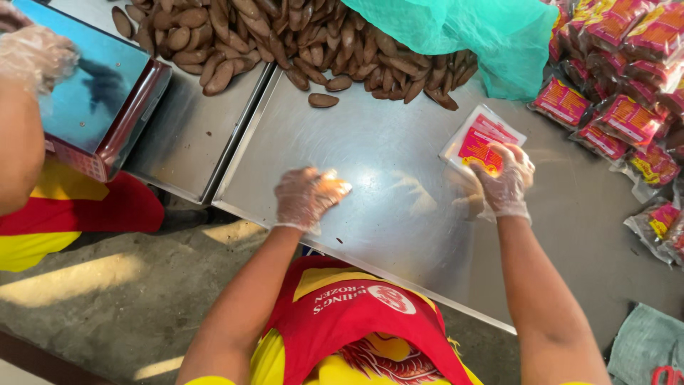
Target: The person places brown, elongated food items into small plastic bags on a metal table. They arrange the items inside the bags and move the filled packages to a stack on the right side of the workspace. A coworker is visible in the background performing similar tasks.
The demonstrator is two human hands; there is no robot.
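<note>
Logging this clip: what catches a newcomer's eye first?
A brown heap of oblong pieces lies along the steel table's far edge, beside a green net. The gloved right hand rests on a clear pouch; the left hand hovers mid-table. Filled packets are piled at right.

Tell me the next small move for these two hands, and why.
Probably lift one empty pouch off the stack under the right hand: its fingers already rest on it, while the left hand lies empty on the steel table, short of the brown pieces.
</note>
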